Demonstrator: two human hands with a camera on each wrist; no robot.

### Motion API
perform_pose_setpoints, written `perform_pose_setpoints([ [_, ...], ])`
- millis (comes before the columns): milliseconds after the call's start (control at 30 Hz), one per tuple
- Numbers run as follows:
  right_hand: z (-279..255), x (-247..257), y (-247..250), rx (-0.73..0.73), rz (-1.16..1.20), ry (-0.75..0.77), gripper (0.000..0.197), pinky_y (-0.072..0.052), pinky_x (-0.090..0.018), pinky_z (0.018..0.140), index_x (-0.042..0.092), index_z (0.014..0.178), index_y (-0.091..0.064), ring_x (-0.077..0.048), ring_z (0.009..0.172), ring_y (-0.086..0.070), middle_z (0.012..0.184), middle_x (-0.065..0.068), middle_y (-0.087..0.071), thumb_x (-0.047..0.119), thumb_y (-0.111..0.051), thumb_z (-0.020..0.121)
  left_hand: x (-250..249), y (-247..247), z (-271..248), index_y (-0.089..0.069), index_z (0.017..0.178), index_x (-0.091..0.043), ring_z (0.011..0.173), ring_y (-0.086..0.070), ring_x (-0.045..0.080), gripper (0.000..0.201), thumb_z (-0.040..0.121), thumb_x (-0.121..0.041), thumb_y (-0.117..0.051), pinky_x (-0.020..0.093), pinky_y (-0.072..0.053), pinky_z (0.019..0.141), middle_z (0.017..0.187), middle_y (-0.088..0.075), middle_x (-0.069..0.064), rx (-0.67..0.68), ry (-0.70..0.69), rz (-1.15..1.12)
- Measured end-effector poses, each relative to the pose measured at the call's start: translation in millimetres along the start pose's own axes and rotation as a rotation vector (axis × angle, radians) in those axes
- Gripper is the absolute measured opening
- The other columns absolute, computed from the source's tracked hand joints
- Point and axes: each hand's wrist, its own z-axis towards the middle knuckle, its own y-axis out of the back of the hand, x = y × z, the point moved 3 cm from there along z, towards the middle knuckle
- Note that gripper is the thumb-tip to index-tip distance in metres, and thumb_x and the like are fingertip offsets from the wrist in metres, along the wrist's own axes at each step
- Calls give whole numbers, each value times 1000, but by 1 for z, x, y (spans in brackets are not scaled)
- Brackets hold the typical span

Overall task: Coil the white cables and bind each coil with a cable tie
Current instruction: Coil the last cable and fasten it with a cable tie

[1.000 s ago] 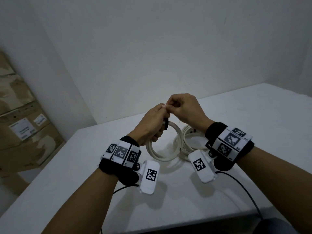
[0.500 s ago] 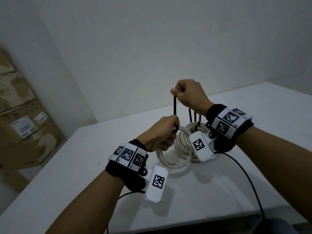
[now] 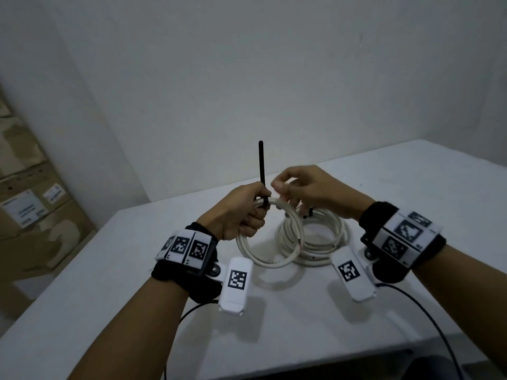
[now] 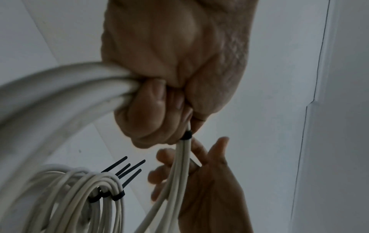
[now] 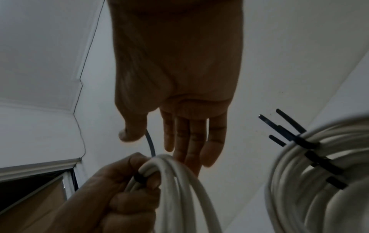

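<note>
table [image 3: 411, 187], matte white, flat, bearing bound coils [image 3: 323, 242] of smooth round cable, stiff black tie tails poking up. held coil [image 3: 263, 253] hanging above it, just beside those coils, clenched in left hand [image 3: 238, 215] at the cinched cable tie [image 3: 262, 171], thin ribbed strap standing upright. right hand [image 3: 310, 193] released, fingers slack near the strap, holding nothing. risk, as a guess: springy loops fanning out if the tie sits loose; cut end [image 3: 382, 241] snagging neighbouring coils on set-down.
</note>
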Motion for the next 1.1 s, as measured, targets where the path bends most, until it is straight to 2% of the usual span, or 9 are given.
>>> perform_pose_setpoints([
  [167, -12, -4, -6, -47, -132, 27, 21, -58, -34, 57, 9, 96, -66, -13, 57, -65, 73, -8, -72, 24, -71, 83, -1, 2, 1, -49, 72, -12, 37, -25, 8, 25, 95, -22, -45, 17, -21, 34, 48, -32, -4, -43, -35, -31],
  [333, -13, -10, -5, -141, -265, 18, 9, -57, -34, 67, 20, 88, -68, -11, 53, -64, 68, -1, -72, 16, -72, 81, -1, -3, 5, -54, 82, -7, 39, -40, 13, 19, 96, -19, -52, 20, -35, 39, 51, -44, 2, -76, -97, -79],
  [400, -14, -11, -2, -173, -280, 22, 9, -56, -31, 67, 20, 89, -71, -10, 54, -64, 72, -4, -74, 16, -72, 81, -1, -2, 7, -59, 87, -3, 45, -50, 16, 20, 95, -21, -56, 27, -48, 45, 56, -52, 5, -83, -138, -76],
  [467, -14, -13, 3, -196, -283, 10, 11, -54, -25, 64, 17, 92, -72, -11, 56, -64, 74, -5, -74, 16, -72, 81, 0, -1, 10, -64, 92, -1, 57, -61, 21, 22, 94, -22, -59, 36, -58, 61, 67, -61, 11, -88, -166, -84],
  [533, -13, -15, 9, -226, -293, -9, 12, -51, -17, 58, 15, 92, -73, -11, 55, -63, 72, -3, -72, 14, -72, 80, 3, 0, 12, -66, 98, 1, 70, -66, 25, 23, 91, -20, -63, 43, -58, 74, 79, -65, 15, -105, -177, -82],
  [633, -13, -23, 23, -268, -240, -53, 8, -49, -18, 50, 11, 87, -74, -19, 56, -64, 70, -9, -72, 10, -71, 79, 10, -2, 16, -61, 107, 5, 75, -67, 26, 25, 89, -12, -65, 43, -59, 74, 84, -64, 15, -156, -191, -53],
  [833, -9, -41, 45, -252, -243, -178, 13, -58, -30, 55, 3, 91, -75, -27, 63, -67, 75, -14, -71, 5, -71, 79, 18, -17, 31, -66, 103, 6, 58, -67, 20, 19, 86, 0, -67, 32, -60, 59, 73, -65, 14, -216, -258, 89],
  [967, -3, -54, 52, -245, -322, -238, 13, -60, -33, 58, 3, 91, -76, -28, 68, -68, 73, -8, -68, 5, -71, 79, 19, -28, 50, -72, 99, 0, 62, -69, 24, 14, 86, -5, -68, 36, -61, 64, 76, -70, 15, -305, -292, 235],
  [1100, 5, -62, 50, -213, -398, -324, 12, -59, -30, 54, 2, 91, -75, -32, 74, -70, 75, -7, -67, 5, -70, 80, 20, -33, 67, -75, 83, -1, 66, -66, 27, 14, 86, -11, -66, 37, -59, 69, 81, -73, 19, -390, -329, 475],
])
